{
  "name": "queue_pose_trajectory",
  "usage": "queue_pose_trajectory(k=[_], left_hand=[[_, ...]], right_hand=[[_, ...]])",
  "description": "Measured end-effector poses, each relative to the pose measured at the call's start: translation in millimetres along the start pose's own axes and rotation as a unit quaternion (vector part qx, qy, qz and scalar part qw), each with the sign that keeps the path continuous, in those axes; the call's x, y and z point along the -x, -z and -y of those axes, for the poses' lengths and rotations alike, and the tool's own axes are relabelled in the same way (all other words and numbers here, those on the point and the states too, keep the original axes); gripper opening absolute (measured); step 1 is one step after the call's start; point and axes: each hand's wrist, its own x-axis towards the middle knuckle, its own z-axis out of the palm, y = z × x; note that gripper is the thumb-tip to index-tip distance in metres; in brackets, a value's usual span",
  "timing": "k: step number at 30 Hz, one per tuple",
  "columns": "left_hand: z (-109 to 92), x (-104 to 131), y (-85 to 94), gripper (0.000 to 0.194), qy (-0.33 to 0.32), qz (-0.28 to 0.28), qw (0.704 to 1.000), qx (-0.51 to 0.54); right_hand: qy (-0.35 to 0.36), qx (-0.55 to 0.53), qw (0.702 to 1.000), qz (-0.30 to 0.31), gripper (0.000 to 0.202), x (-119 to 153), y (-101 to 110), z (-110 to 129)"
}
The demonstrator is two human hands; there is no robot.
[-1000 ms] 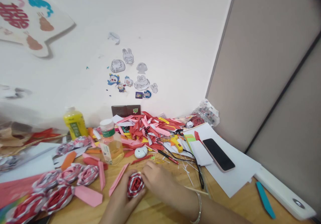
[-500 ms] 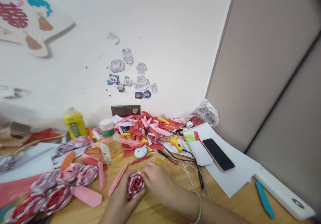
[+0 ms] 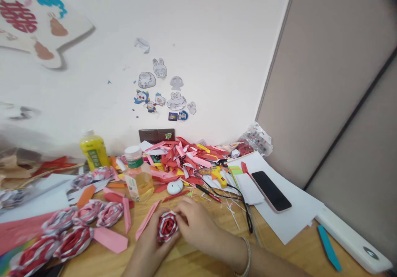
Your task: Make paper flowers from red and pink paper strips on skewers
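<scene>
A red and white paper rose with spiralling folds faces up between my hands, just above the wooden table. My left hand wraps round its left side and underside, thumb along the lower edge. At the rose's upper right edge, the bent fingers of my right hand are pinched together; what lies between those fingertips is hidden. Beside my left hand lies a folded pink paper strip. Several finished red, pink and white paper roses rest at the left, near a wide pink folded strip.
A heap of red and pink folded strips lies by the wall. Nearby stand a clear bottle and a yellow bottle. A white earbud case, yellow glue gun with cord, and phone are beyond my hands.
The view has shifted slightly. Both hands stay around the rose, with my right fingers still at its upper right edge.
</scene>
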Motion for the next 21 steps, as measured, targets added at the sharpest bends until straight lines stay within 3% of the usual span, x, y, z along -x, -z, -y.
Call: queue_pose_trajectory(k=[15,21], left_hand=[[-3.7,1.9,0.8,0.035,0.002,-0.001,1.0,0.002],[-2.1,1.8,0.1,0.036,0.002,0.008,1.0,-0.014]], right_hand=[[-0.038,0.073,0.997,-0.011,0.001,-2.2,5.5,2.3],[-0.023,0.11,0.994,-0.014,0.012,-1.6,1.6,1.2]])
